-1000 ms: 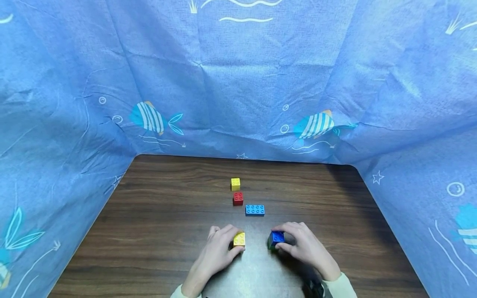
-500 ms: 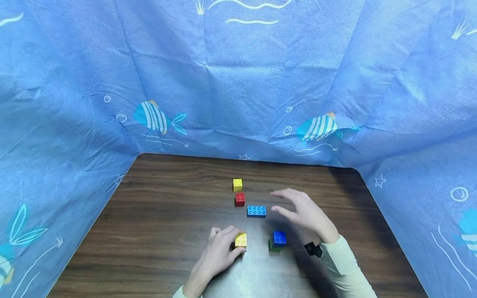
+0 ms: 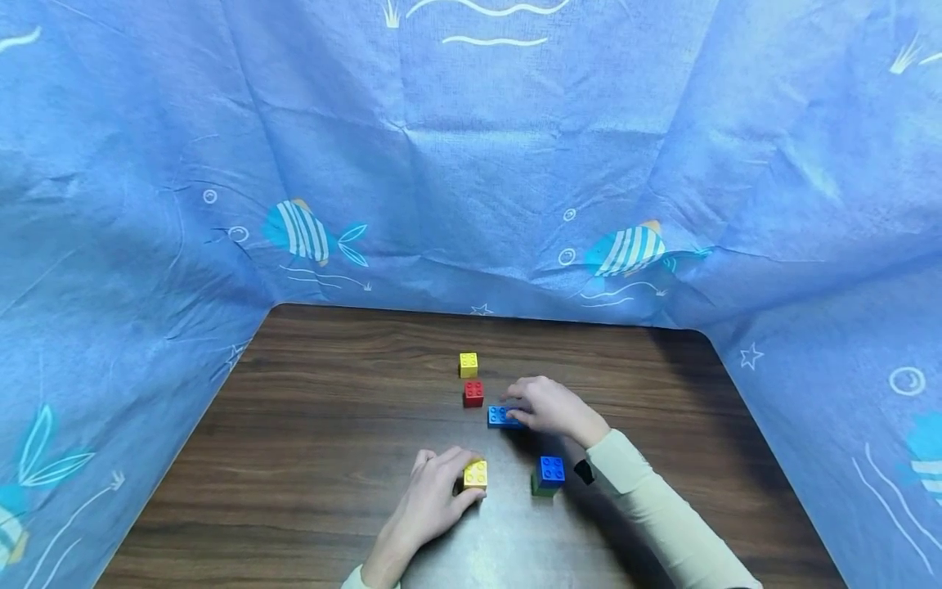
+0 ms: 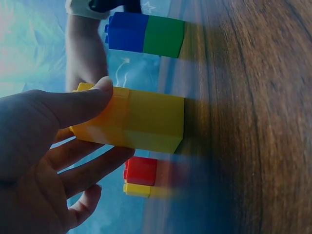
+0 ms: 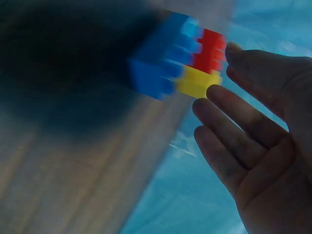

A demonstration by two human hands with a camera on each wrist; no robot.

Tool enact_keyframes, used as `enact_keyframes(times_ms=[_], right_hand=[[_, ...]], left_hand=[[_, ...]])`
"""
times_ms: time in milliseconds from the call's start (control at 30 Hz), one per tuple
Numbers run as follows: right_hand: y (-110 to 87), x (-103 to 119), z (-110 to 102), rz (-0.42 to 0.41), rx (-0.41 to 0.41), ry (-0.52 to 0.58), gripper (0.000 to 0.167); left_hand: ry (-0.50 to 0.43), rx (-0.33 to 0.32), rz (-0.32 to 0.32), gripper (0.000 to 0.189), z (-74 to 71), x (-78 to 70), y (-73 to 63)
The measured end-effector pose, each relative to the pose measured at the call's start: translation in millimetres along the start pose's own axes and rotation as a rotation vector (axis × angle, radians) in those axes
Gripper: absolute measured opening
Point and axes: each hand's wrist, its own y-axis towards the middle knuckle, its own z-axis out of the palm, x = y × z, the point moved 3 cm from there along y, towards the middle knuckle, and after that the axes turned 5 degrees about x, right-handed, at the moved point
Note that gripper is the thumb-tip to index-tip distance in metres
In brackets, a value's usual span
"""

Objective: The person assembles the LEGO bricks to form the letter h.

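My left hand (image 3: 434,503) pinches a stack of two yellow toy bricks (image 4: 153,119) between thumb and fingers, its base at the table. Over the right end of a long blue brick (image 3: 497,417) hovers my right hand (image 3: 550,406), fingers and thumb spread. In the right wrist view the fingertips (image 5: 201,105) are apart from that long brick, which looks blurred. A small red brick (image 3: 473,394) lies just behind it, and a small yellow brick (image 3: 468,365) sits farther back.
A blue brick (image 3: 552,469) stacked on a green brick (image 4: 163,36) stands on the table right of my left hand, below my right forearm. The dark wooden table (image 3: 331,425) is bordered at the back and sides by a blue fish-print cloth (image 3: 471,180).
My right hand let go of the blue-and-green stack, rose, and moved forward and left to the long blue brick. The left hand keeps its hold on the yellow stack.
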Motion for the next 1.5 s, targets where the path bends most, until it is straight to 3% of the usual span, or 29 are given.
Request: enact_keyframes(times_ms=[100, 233, 533, 933, 1067, 1267, 1500], right_hand=[[3.0, -4.2, 13.3, 0.003, 0.032, -0.043, 0.02], [2.1, -7.4, 22.8, 0.016, 0.02, -0.019, 0.023], [-2.6, -11.4, 33.7, 0.007, -0.008, 0.014, 0.03], [-12.1, -13.3, 36.9, 0.024, -0.031, 0.058, 0.035], [-20.2, -17.0, 29.3, 0.06, -0.069, 0.091, 0.036], [-33.7, -14.9, 3.1, 0.112, -0.155, 0.1, 0.037], [-52.6, -1.9, -22.4, 0.056, -0.189, 0.124, 0.037]], left_hand=[[0.009, -0.023, 0.017, 0.039, -0.7, -0.4, -0.1], [0.011, -0.022, 0.017, 0.04, -1.0, -1.0, 0.1], [-0.023, 0.031, -0.015, 0.038, 0.7, -0.8, 0.6], [-0.069, 0.033, 0.03, 0.036, 0.1, -3.9, 0.6], [-0.098, 0.059, 0.038, 0.034, 0.3, -7.4, 2.0], [-0.111, 0.099, -0.012, 0.034, 4.4, -9.3, 6.8], [-0.206, 0.092, -0.055, 0.042, 14.9, -11.6, 8.6]])
